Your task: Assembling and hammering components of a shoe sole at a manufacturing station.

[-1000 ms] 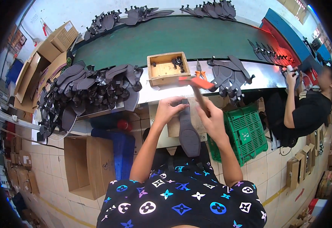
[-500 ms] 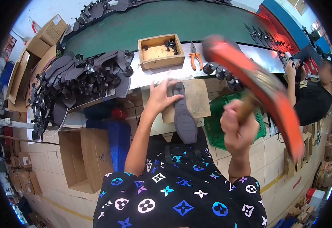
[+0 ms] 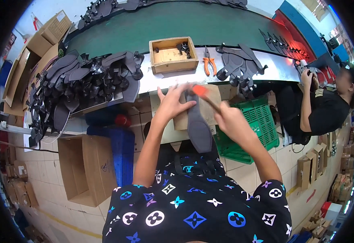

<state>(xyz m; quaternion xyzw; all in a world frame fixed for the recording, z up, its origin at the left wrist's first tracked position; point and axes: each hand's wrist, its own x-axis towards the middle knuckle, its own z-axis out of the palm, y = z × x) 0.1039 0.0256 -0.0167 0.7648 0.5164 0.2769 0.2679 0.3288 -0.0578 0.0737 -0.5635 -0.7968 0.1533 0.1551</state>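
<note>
A dark grey shoe sole (image 3: 199, 128) lies lengthwise before me, its wide toe end toward my body, on a worn tan board (image 3: 181, 122). My left hand (image 3: 171, 102) steadies its narrow far end, the thumb on the sole's left edge and the fingertips smeared by motion. In my right hand (image 3: 230, 121) is the wooden handle of a hammer (image 3: 213, 105). The hammer's orange-red head is down over the far end of the sole, close to my left fingertips; whether it touches is blurred.
A wooden box (image 3: 173, 69) of small black parts stands beyond, beside orange-handled pliers (image 3: 208, 65). Heeled soles are heaped at left (image 3: 83, 81) and right (image 3: 241, 62). A green crate (image 3: 262, 125) and a cardboard box (image 3: 86, 168) stand below. Another person (image 3: 326, 105) sits at right.
The hammer has swung down and left from raised near my right to the sole's far end, my right hand moving with it. My left hand stays at the sole.
</note>
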